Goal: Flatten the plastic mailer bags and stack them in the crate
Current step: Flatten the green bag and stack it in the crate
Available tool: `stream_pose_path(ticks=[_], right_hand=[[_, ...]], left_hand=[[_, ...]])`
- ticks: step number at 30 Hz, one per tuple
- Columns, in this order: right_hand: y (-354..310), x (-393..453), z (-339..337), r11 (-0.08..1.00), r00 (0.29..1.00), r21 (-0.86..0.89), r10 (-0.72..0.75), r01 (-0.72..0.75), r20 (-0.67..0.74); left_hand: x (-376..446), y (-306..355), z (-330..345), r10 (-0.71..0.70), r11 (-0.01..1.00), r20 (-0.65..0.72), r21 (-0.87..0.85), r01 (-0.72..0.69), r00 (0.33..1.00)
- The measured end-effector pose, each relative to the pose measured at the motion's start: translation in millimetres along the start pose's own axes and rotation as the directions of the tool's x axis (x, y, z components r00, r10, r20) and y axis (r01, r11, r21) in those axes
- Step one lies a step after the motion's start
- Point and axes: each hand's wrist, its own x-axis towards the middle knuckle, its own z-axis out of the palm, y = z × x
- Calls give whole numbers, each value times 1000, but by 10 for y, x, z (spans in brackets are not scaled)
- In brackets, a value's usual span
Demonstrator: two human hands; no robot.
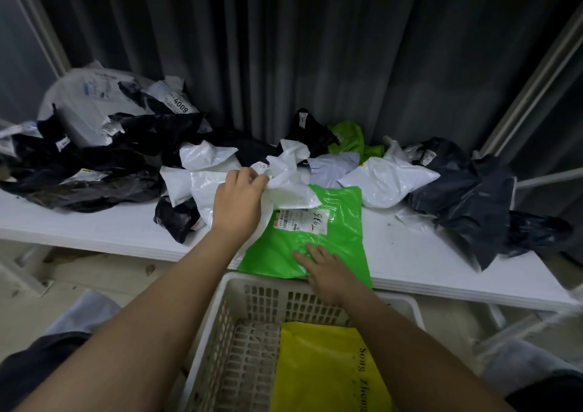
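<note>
yellow bag (325,370) cut off by bottom edge; label (301,221) print unreadable.

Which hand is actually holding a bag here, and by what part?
The left hand grips the crumpled white bag by a bunched fold. The right hand only presses flat on the green mailer.

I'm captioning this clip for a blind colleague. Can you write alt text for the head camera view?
A person's right hand presses flat on a green mailer bag at the white table's near edge, while the left hand grips a crumpled white bag. Below, a white crate holds a yellow bag; black, white and green bags are heaped behind.
</note>
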Motion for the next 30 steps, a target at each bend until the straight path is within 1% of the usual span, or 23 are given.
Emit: stream_pose_path(ticks=[2,4,6,7,8,9,10,12,13,15,17,19,22,25,27,28,30], right_hand=[[50,17,0,1000,998,-5,3,-3,61],[83,19,-64,1000,993,28,-4,1,116],[106,35,-144,989,997,146,-10,-2,81],[115,36,-215,965,1000,262,10,-16,25],[133,49,-274,911,997,412,59,-31,-56],[146,49,-352,820,981,572,135,-31,-141],[155,56,-437,720,952,693,228,-23,-205],[152,77,-663,570,870,822,408,-6,-276],[152,96,-785,511,841,860,462,7,-281],[180,167,-1021,407,836,913,488,36,-251],[202,225,-1148,290,873,957,459,28,-164],[220,262,-1171,183,899,983,431,4,-84],[267,226,-1078,121,902,993,429,-9,-45],[294,167,-969,1,920,1000,391,-18,16],[299,148,-937,-86,933,996,358,21,11],[289,132,-949,-112,934,992,356,51,-8],[301,99,-1002,-86,922,988,378,128,-86]], left_hand=[[-12,13,27,4,1000,8,-16,-4,1000],[-10,27,61,-1,999,13,-41,1,1000],[-9,30,94,4,998,11,-61,-3,1000],[5,33,113,5,997,4,-71,-5,1000],[12,34,124,0,996,1,-84,0,1000],[27,44,131,-7,995,1,-102,7,1000],[42,54,138,-13,992,3,-124,14,1000],[77,89,143,-6,985,-8,-173,5,1000],[93,103,148,13,981,-19,-195,-16,1000],[129,145,137,59,968,-41,-243,-67,997],[167,201,113,91,951,-47,-292,-101,995],[217,253,92,77,930,-43,-357,-87,996],[261,311,79,57,902,-35,-427,-67,998],[275,344,91,36,902,25,-432,-21,999],[292,370,84,3,903,64,-428,25,998],[312,379,76,-14,910,90,-412,50,996],[371,402,53,-58,924,160,-365,113,985]])
